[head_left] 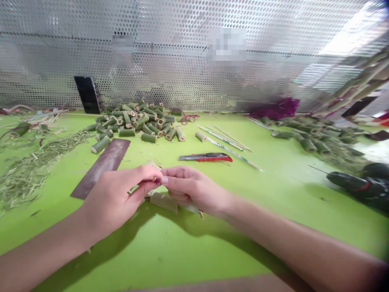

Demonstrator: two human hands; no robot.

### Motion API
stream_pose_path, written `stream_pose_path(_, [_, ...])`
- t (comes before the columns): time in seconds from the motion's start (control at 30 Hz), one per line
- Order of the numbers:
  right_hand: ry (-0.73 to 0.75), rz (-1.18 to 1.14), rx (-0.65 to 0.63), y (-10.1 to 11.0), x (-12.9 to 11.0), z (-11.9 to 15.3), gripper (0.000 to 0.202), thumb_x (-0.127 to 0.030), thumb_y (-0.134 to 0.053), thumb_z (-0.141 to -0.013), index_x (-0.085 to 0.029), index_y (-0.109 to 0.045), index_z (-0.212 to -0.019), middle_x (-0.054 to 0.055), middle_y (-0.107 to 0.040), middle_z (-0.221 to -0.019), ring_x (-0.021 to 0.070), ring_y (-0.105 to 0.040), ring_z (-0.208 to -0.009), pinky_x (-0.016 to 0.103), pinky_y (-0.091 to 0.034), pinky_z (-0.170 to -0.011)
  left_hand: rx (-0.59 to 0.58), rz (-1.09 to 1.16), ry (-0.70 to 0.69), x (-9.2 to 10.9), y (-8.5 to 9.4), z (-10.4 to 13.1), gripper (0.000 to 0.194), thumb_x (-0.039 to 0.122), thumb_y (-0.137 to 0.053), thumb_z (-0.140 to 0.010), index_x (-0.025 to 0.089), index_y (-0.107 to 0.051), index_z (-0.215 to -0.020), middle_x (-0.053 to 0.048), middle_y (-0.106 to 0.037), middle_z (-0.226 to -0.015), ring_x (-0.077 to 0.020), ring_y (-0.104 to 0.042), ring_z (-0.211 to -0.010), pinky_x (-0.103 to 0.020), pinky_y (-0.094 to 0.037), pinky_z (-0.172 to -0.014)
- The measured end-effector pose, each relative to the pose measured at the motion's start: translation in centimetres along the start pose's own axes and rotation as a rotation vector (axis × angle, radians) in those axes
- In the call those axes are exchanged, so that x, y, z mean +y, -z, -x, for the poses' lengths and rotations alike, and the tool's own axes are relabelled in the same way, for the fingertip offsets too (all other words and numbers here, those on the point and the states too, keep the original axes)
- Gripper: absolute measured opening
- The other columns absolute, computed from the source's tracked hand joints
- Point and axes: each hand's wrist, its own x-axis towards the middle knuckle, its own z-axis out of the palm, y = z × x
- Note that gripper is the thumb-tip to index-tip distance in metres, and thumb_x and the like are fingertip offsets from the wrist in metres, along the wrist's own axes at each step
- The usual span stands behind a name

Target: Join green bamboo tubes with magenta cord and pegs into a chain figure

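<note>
My left hand (121,194) and my right hand (194,188) meet fingertip to fingertip above the green table. Both are closed in a pinch around a small bit of purple string (158,182), mostly hidden by the fingers. Just below the fingers shows a pale, peeled bamboo piece (164,202); I cannot tell whether it hangs from the string or lies on the table. A thin stick end (201,213) pokes out under my right hand. Beyond the hands lies a red and grey utility knife (206,157).
Cut bamboo pieces (142,121) are heaped at the back beside an upright phone (88,95). A brown sanding strip (101,168) lies left, near green shavings (24,174). Thin sticks (227,140) lie behind the knife. A drill (349,182) and more bamboo (313,136) are right.
</note>
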Motion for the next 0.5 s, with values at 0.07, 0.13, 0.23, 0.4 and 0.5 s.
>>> stream_pose_path(0.07, [-0.002, -0.014, -0.012, 0.1, 0.0, 0.0, 0.040, -0.050, -0.079, -0.080, -0.017, -0.057, -0.088, -0.014, -0.029, -0.051, 0.0058, -0.016, -0.044, 0.026, -0.008, -0.042, 0.033, -0.028, -0.061, -0.3, -0.2, 0.0, 0.014, 0.026, -0.067, -0.096, 0.032, -0.076, -0.105, 0.001, -0.082, -0.092, -0.0167, -0.076, -0.073, -0.023, -0.054, -0.065])
stream_pose_path(0.13, [-0.018, -0.015, -0.015, 0.0, 0.0, 0.1, 0.040, -0.050, -0.078, -0.080, -0.017, -0.057, -0.087, -0.014, -0.029, -0.051, 0.0058, -0.017, -0.044, 0.025, -0.009, -0.042, 0.087, -0.029, -0.187, -0.5, -0.3, 0.0, 0.017, 0.020, -0.066, -0.096, 0.031, -0.075, -0.106, 0.003, -0.081, -0.088, -0.0149, -0.076, -0.071, -0.021, -0.055, -0.063])
stream_pose_path(0.23, [-0.029, 0.010, 0.016, 0.0, -0.1, 0.3, 0.041, -0.052, -0.078, -0.079, -0.018, -0.057, -0.085, -0.013, -0.029, -0.051, 0.0059, -0.018, -0.045, 0.025, -0.009, -0.041, 0.160, -0.049, -0.319, -0.9, -0.5, 0.0, 0.015, 0.018, -0.065, -0.096, 0.028, -0.072, -0.105, 0.005, -0.081, -0.085, -0.0126, -0.075, -0.067, -0.019, -0.056, -0.058])
stream_pose_path(0.4, [-0.042, 0.059, 0.081, 0.1, 0.0, 0.1, 0.043, -0.055, -0.080, -0.076, -0.018, -0.061, -0.087, -0.013, -0.032, -0.049, 0.0056, -0.020, -0.043, 0.025, -0.010, -0.040, 0.174, -0.100, -0.279, -1.1, -0.6, -0.1, 0.008, 0.020, -0.067, -0.096, 0.024, -0.071, -0.101, 0.006, -0.081, -0.083, -0.0110, -0.073, -0.061, -0.018, -0.056, -0.055])
stream_pose_path(0.5, [-0.039, 0.055, 0.089, 0.4, 0.2, -0.1, 0.043, -0.054, -0.082, -0.074, -0.018, -0.063, -0.085, -0.013, -0.034, -0.048, 0.0051, -0.020, -0.042, 0.024, -0.011, -0.039, 0.167, -0.089, -0.310, -1.2, -0.6, -0.1, 0.006, 0.019, -0.065, -0.097, 0.022, -0.070, -0.099, 0.004, -0.081, -0.086, -0.0116, -0.075, -0.068, -0.018, -0.059, -0.061])
